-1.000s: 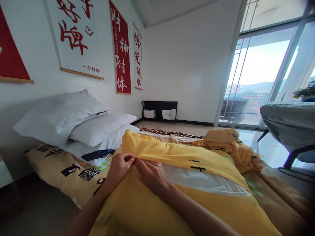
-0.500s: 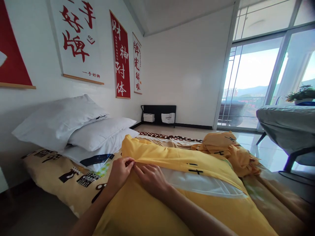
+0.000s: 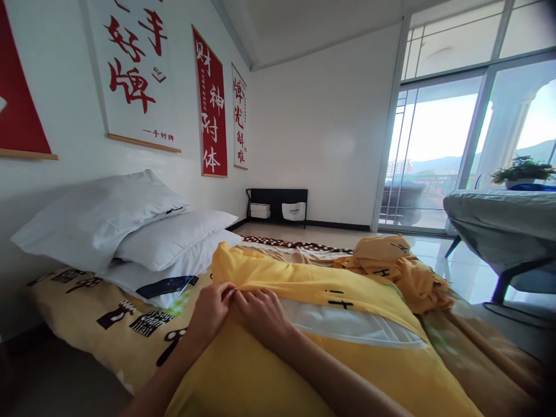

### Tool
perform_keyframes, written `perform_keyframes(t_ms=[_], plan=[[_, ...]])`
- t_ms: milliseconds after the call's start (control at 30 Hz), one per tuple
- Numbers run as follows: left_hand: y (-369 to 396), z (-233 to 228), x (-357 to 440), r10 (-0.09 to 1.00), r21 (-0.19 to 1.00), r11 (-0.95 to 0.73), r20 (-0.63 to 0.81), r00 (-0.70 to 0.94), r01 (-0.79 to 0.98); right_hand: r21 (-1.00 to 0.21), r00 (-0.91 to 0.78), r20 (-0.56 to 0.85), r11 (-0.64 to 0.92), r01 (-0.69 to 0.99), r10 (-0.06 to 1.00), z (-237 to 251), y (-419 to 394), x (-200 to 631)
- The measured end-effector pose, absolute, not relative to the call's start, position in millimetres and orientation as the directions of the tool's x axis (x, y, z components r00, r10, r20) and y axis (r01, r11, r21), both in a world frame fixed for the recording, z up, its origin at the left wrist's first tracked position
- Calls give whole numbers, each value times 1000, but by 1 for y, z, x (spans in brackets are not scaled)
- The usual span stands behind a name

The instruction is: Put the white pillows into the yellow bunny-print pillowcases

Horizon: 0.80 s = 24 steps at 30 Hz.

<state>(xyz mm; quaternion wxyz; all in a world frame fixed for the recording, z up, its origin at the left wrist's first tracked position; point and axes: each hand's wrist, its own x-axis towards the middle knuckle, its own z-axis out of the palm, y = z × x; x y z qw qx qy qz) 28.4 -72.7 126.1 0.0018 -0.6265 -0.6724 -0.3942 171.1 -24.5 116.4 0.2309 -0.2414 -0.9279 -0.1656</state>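
Pinching at the open edge of a yellow fabric pillowcase (image 3: pixel 304 370), both hands meet at its near-left end; left hand (image 3: pixel 211 313) has fingers curled, fingertips closed on the yellow hem; right hand (image 3: pixel 263 315) lies palm-down on the case, fingers bent, tips touching the same hem just beside the left hand's tips; whether the right hand actually grips the cloth, cannot tell.

Pillowcase lies in the foreground across the person's front, on a low bed; a white pillow insert (image 3: pixel 347 321) shows through the long opening to the right of the hands, yellow flap folded over its far side, black printed marks on that flap.

Bed carries a pale yellow sheet with black cartoon print (image 3: pixel 108 313); three white pillows (image 3: pixel 130 226) stacked at the left against the wall; a crumpled heap of yellow cloth (image 3: pixel 399 266) sits farther along the bed, well apart from the hands.

Wall: red-and-white calligraphy scrolls (image 3: pixel 211 104); a grey padded chair (image 3: pixel 499 226) at right near the glass doors.
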Motion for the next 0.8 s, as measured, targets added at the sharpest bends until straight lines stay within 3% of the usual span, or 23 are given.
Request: perform_keyframes(t_ms=[100, 200, 533, 800], plan=[[-73, 125, 29, 839, 528, -110, 504, -206, 842, -17, -703, 463, 799, 602, 540, 121, -27, 167], [-74, 124, 30, 828, 538, -120, 518, -215, 834, -99, -651, 442, 755, 648, 617, 122, -28, 161], [-74, 122, 32, 834, 533, -139, 518, -192, 835, -185, -610, 430, 726, 662, 666, 120, -27, 157], [-73, 120, 32, 822, 501, -146, 541, -177, 853, -115, -621, 455, 734, 669, 638, 114, -28, 155]])
